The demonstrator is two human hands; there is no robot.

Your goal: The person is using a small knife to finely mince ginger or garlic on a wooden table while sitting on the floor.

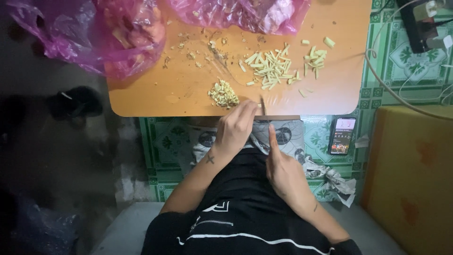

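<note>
Tabletop: orange wooden tabletop [155, 101], top edge cut off.
Bags: crumpled pink plastic bags [118, 38], contents unclear.
Hands: left hand [234, 127] pinches something unseen; right hand [281, 165] grips thin knife [263, 106], seemingly.
Pieces: pale chopped pile [223, 93] beside left hand.

A low wooden table [179, 101] with rounded corners stood on a green patterned floor [377, 89]. At its far left corner lay a crumpled pink plastic bag [118, 35], hanging over the edge; a second pink bag [245, 14] lay along the far edge near the middle. A heap of pale cut sticks [269, 68] lay at the table's centre, with a smaller heap [315, 57] toward the right edge. Near the front edge sat a little mound of finely chopped pieces [223, 93]. Peel scraps [207, 49] were scattered between the bags and the sticks. On the floor by the table's front right corner lay a smartphone [342, 135], screen lit.
</note>
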